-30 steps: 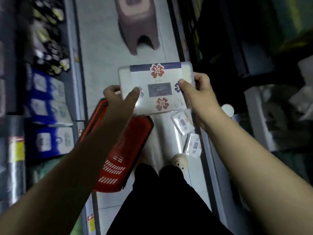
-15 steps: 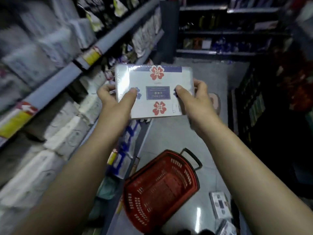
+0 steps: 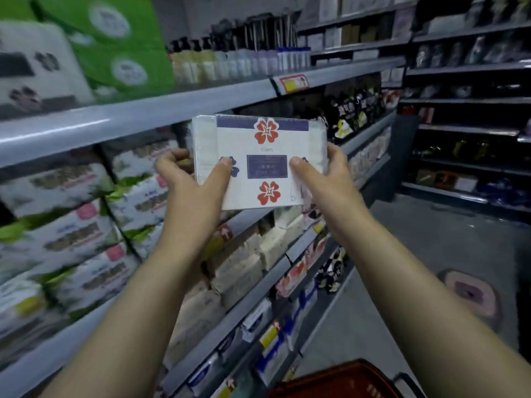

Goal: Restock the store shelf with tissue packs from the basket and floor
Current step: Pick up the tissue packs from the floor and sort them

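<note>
store aisle, shelf [image 3: 172, 110] on l | tissue pack [image 3: 267, 168] now up at shelf ht, was low over basket [image 3: 339, 380] | l hand [image 3: 189, 182] + r hand [image 3: 324, 179] grip pack ends, thumbs on front | not shelved yet, placing looks next

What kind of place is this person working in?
Most likely a supermarket aisle: long shelves stacked with packaged goods, price tags on the shelf edges, a red shopping basket on the floor.

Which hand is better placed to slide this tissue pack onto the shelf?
Probably the left. Both hands grip the tissue pack, but the left hand holds the edge nearest the shelf, which runs along the person's left; the right hand sits on the aisle side.
</note>
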